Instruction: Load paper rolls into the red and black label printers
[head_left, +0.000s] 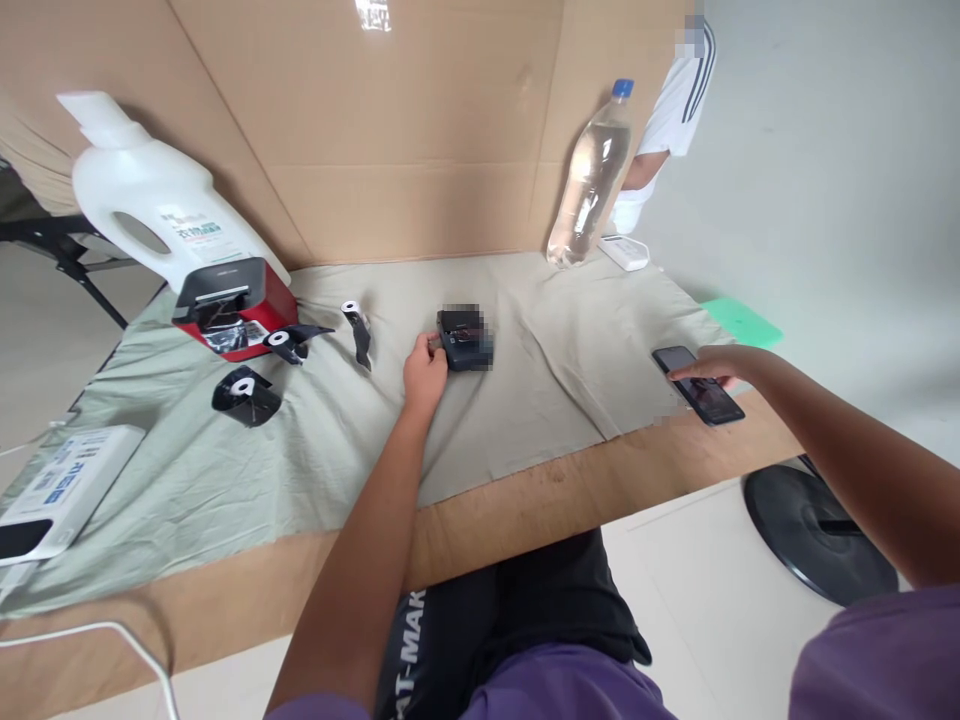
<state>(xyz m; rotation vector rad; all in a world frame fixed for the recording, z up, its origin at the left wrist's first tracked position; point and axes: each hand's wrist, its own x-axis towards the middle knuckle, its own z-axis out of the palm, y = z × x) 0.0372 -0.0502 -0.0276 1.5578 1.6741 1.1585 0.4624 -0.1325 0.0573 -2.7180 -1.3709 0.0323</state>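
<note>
My left hand is closed at the left side of a small black boxy device on the cloth, its fingers curled against the edge. Parts of that device are blurred out, so its exact kind is unclear. Over a dark smartphone near the table's right front edge is my right hand. One finger stretches onto the screen, and the thumb is by the right side of the phone.
At left stand a white jug, a red-and-black box-shaped machine, several black-wrapped rolls and a white device with a cable. A water bottle leans against the cardboard. Behind it is a person in a white sleeve.
</note>
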